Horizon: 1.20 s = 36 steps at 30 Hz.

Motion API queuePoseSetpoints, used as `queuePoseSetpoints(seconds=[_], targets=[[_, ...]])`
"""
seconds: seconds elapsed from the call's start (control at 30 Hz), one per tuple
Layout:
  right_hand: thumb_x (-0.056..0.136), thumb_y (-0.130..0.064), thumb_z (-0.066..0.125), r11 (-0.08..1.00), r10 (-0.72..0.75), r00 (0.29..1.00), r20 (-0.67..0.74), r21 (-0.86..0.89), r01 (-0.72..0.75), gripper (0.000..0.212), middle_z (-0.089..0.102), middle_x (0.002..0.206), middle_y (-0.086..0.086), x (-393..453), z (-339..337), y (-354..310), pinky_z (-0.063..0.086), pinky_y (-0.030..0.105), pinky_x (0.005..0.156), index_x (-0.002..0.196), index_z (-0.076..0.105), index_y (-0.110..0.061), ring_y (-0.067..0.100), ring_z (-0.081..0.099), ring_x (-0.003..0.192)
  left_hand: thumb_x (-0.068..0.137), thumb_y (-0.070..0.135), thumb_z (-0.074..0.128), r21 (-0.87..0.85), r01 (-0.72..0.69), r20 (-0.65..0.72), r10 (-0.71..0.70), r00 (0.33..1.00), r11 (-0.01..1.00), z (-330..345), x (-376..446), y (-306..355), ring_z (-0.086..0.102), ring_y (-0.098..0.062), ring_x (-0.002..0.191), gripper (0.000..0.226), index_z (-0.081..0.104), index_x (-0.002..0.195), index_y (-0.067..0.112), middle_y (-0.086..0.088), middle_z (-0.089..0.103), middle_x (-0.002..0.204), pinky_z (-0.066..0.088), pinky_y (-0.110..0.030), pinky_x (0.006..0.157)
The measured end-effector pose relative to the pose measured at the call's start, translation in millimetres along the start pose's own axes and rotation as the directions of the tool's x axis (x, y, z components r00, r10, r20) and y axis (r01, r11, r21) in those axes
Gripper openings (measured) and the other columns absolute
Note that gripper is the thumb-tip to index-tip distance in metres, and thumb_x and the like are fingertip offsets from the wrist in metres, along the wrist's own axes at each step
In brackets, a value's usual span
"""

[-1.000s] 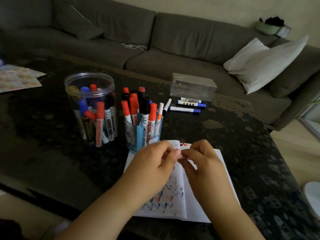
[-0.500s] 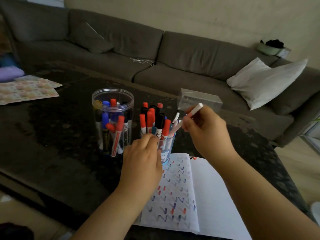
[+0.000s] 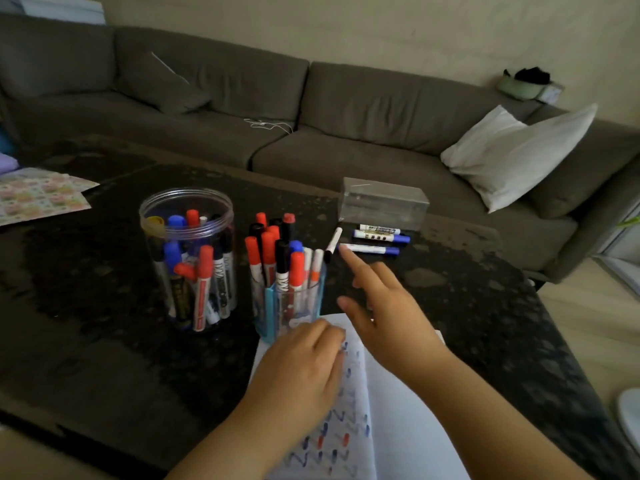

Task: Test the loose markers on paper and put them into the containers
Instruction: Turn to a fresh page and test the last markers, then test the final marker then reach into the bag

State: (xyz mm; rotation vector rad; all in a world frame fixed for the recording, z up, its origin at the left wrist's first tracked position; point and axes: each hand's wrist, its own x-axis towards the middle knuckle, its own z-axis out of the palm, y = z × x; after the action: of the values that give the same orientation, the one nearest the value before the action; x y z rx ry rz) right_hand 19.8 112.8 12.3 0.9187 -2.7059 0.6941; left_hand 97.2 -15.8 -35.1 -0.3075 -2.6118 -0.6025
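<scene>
Filling most of the view is a dark, mottled stone bench (image 3: 104, 306), glossy in patches, with a long grey-brown sofa (image 3: 346, 109) wrapped round its far side against a pale wall. A white pillow (image 3: 519, 154) leans in the sofa's right corner, a thin white cable (image 3: 270, 124) trails over the seat cushions, and a small green-edged box (image 3: 526, 86) sits on the sofa's back ledge. Taking the blue cup (image 3: 287, 306) as the landmark: it stands packed with upright red, black and blue-capped markers, and just left of it is a clear round jar (image 3: 188, 258), also full of markers. Behind and to the right of the cup lies a clear plastic case (image 3: 382, 204), and in front of that case three blue-capped loose markers (image 3: 377, 241) lie flat, with a black-capped marker (image 3: 333, 244) lying slantwise between them and the cup. On the near side of the cup an open notebook (image 3: 398, 427) shows rows of red and blue zigzag test strokes. The left hand (image 3: 304, 372) rests on that page, fingers loosely together and holding nothing. The right hand (image 3: 384, 306) hovers to the right of the cup with fingers spread apart and empty, its forefinger stretched toward the loose markers. Far left of the cup, patterned paper sheets (image 3: 38, 195) lie at the bench edge.
</scene>
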Motion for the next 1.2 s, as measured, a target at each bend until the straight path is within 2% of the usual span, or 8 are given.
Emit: queuePoseSetpoints(seconds=[0.07,0.17,0.3,0.4,0.7,0.93,1.1,1.2], targets=[[0.094,-0.035,0.05,0.989,0.135,0.991,0.024,0.062,-0.137,0.062,0.039,0.115,-0.018,-13.9,-5.8,19.9,0.041,0.01,0.079,0.144,0.015,-0.046,-0.004,0.044,0.095,0.094,0.032,0.039,0.011,-0.002,0.125,0.001,0.992,1.0,4.9,3.2,11.0,0.058,-0.007,0.097,0.026,0.058,0.111,0.026,0.009,0.057,0.11,0.047,-0.017,0.082],[0.093,-0.039,0.05,0.943,0.329,0.938,0.107,0.023,-0.333,0.046,0.044,0.13,-0.013,-36.3,-13.0,57.1,0.043,0.01,0.08,0.137,0.038,-0.04,-0.002,0.048,0.093,0.1,0.039,0.027,0.0,0.0,0.159,0.0,0.987,1.0,18.8,10.7,20.5,0.032,-0.001,0.125,0.038,0.037,0.135,0.031,0.015,0.034,0.139,0.023,-0.012,0.106],[0.095,-0.037,0.049,0.895,0.443,0.879,0.177,-0.035,-0.444,0.034,0.052,0.118,-0.014,-52.1,-20.5,94.3,0.039,0.005,0.063,0.129,0.05,-0.034,-0.001,0.049,0.08,0.1,0.036,0.03,0.046,0.0,0.123,-0.005,0.992,0.999,36.9,47.3,34.1,0.035,-0.005,0.123,0.035,0.041,0.132,0.028,0.01,0.038,0.136,0.027,-0.017,0.103],[0.095,-0.034,0.05,0.892,0.447,0.879,0.166,-0.015,-0.451,0.033,0.051,0.11,-0.015,-49.9,-25.3,109.4,0.04,0.009,0.072,0.128,0.052,-0.032,0.0,0.051,0.084,0.099,0.032,0.034,0.049,0.01,0.072,-0.013,0.997,0.999,53.6,83.0,31.7,0.041,-0.008,0.117,0.032,0.047,0.128,0.023,0.007,0.045,0.129,0.031,-0.02,0.099],[0.094,-0.024,0.053,0.905,0.421,0.906,0.056,0.038,-0.423,0.04,0.048,0.133,-0.004,22.7,-2.3,151.8,0.042,0.026,0.099,0.134,0.047,-0.026,0.01,0.051,0.114,0.093,0.028,0.049,-0.035,0.155,-0.045,-0.156,0.987,0.987,99.3,98.4,8.9,0.053,-0.012,0.107,0.027,0.058,0.116,0.018,0.004,0.056,0.115,0.036,-0.02,0.088],[0.1,-0.023,0.042,0.94,0.313,0.947,0.078,-0.168,-0.297,0.047,0.029,0.153,-0.001,125.4,37.9,188.5,0.018,0.039,0.115,0.145,0.031,-0.025,0.02,0.019,0.142,0.097,0.034,0.035,-0.151,0.268,-0.06,-0.279,0.958,0.952,106.5,104.8,-3.6,0.039,0.004,0.11,0.028,0.039,0.124,0.038,0.022,0.04,0.114,0.033,-0.013,0.095],[0.096,-0.037,0.047,0.881,0.312,0.931,0.192,-0.425,-0.207,0.032,0.047,0.133,0.001,148.3,38.5,196.4,0.023,0.044,0.108,0.127,0.051,-0.03,0.025,0.033,0.129,0.095,0.029,0.042,-0.25,0.264,-0.101,-0.296,0.95,0.932,106.8,107.2,-13.3,0.043,0.001,0.098,0.024,0.04,0.116,0.04,0.022,0.041,0.103,0.04,-0.014,0.083],[0.088,-0.033,0.062,0.941,0.285,0.952,0.112,-0.223,-0.255,0.018,0.056,0.108,-0.004,131.1,17.1,186.3,0.04,0.033,0.092,0.106,0.061,-0.027,0.019,0.052,0.107,0.092,0.03,0.044,-0.267,0.176,-0.105,-0.21,0.972,0.947,106.8,105.2,-13.6,0.044,0.004,0.093,0.023,0.042,0.111,0.041,0.026,0.037,0.097,0.039,-0.009,0.073]])
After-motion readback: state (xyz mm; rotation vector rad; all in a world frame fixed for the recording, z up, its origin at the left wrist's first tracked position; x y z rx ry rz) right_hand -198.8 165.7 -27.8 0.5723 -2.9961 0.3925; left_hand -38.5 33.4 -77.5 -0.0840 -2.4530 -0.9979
